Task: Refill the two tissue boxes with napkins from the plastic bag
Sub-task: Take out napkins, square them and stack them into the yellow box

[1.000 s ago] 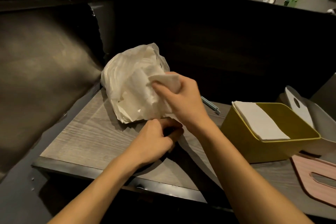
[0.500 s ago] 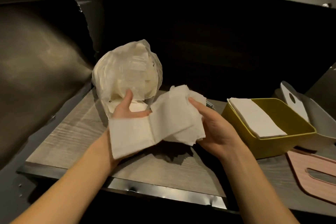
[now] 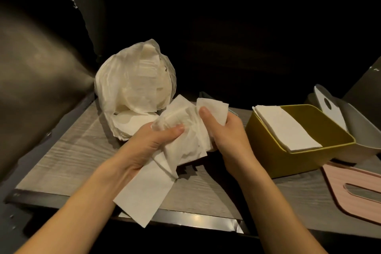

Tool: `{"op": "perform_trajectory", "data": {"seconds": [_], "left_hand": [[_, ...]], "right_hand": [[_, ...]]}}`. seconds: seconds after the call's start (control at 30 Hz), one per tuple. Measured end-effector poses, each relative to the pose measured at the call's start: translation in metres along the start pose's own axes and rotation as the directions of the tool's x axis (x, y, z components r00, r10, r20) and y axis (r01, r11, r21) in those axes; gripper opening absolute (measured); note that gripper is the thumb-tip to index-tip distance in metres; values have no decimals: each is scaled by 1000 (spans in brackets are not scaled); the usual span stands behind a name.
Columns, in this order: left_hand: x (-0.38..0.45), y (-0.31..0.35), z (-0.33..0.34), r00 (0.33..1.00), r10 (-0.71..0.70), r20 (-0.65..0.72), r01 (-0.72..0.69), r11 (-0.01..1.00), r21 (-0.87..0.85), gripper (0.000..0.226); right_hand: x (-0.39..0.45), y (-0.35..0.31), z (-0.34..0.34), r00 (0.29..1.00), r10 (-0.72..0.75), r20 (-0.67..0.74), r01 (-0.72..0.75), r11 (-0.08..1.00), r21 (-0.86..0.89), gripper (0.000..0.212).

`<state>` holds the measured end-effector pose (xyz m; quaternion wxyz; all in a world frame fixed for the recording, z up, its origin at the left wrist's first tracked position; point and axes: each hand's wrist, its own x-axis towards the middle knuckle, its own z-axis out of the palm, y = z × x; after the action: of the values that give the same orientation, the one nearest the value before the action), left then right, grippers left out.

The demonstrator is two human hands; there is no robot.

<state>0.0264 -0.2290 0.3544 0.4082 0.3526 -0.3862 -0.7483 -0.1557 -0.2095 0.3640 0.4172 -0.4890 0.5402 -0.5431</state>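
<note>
Gathering loose napkins [image 3: 185, 136] between my left hand [image 3: 152, 142] and right hand [image 3: 224, 130], both clenched round the bunch, squaring it for the yellow box [image 3: 288, 163]; plastic bag [image 3: 134, 88] lies open behind.

Left hand [image 3: 152, 142] and right hand [image 3: 224, 130] meet (fingers curled, gripping); forearms converge.

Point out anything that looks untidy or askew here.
The napkins gripped by the left hand and right hand are a crumpled bunch, one sheet hanging loose. The stack in the yellow box rests tilted on its rim.
</note>
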Motion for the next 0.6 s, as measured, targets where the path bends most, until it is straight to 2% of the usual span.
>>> {"op": "perform_trajectory", "data": {"seconds": [0.17,0.3,0.47,0.53,0.6], "left_hand": [[-3,3,4,999,-26,-21,24,995,-95,32],[1,2,2,997,-39,-61,28,984,-178,34],[3,1,3,990,-7,-142,-20,982,-189,30],[5,0,3,989,1,-147,-25,987,-160,30],[5,-1,6,990,20,-140,-36,993,-116,27]], "right_hand": [[1,3,2,959,-232,-162,223,972,-69,16],[2,0,5,891,-378,-252,360,926,-115,24],[-8,-12,10,796,-524,-304,566,821,67,35],[-8,-17,10,814,-518,-264,566,810,154,32],[-8,-21,11,871,-462,-164,489,847,208,29]]}}
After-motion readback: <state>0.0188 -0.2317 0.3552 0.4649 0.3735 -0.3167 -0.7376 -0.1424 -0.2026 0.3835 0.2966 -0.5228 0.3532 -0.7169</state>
